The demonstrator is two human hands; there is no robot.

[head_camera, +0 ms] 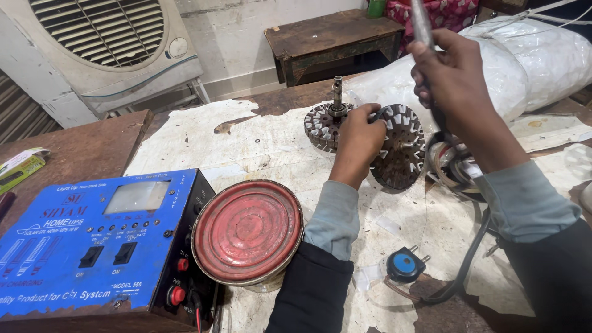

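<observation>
Tool (422,24) tip cut off, top.

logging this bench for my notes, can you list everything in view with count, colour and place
slotted metal cores: two, dark grey with pale slot liners, centre of the table, the left one with an upright shaft
round tin lid: one, red, leaning at the blue box
power unit: one, blue box with black switches, bottom left
plug: one, black and blue, on a dark cable, lower centre
air cooler: one, off-white, top left
small wooden table: one, dark brown, top centre
plastic-wrapped bundle: one, white, top right
left hand: on the cores
right hand: gripping a grey tool
</observation>
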